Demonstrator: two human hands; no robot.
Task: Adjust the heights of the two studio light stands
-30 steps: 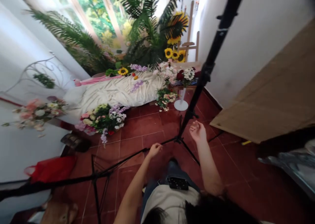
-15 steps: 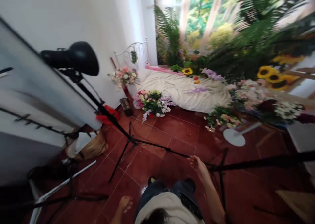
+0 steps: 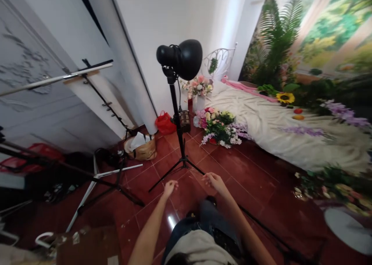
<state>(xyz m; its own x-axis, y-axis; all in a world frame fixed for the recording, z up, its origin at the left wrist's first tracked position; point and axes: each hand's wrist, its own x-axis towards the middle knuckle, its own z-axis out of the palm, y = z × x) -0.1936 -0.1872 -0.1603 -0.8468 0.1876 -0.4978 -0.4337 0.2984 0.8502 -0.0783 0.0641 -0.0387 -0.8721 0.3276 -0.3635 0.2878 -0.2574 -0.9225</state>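
"From the head camera, what are those hands doing?"

"Both are held out in front, empty. The left hand point(image 3: 170, 188) is half open with its fingers loosely curled, above the red tile floor point(image 3: 250, 168). The right hand point(image 3: 213, 181) is much the same, its fingertips point(image 3: 205, 175) just beside one leg of the tripod base point(image 3: 183, 164), though I can't see them touching."

"And the black thing by the hands?"

"A studio lamp head point(image 3: 179, 60) on a thin black light stand point(image 3: 175, 109). It stands on the tiles near the corner of the white-draped bed point(image 3: 305, 152), just left of a bouquet point(image 3: 219, 130) lying at the bed's edge."

"Heavy?"

"I'd call it top-heavy: a stiff, slim pole, a bulky lamp and light, splayed legs, so it looks easy to tip. I'd hold the pole around the middle rather than the lamp, which looks the more delicate part."

"Which way does it run?"

"Its long axis is close to upright, from the tripod up to the lamp, though the wide lens bends things. The lamp's narrow end points left, toward the white wall point(image 3: 139, 44)."
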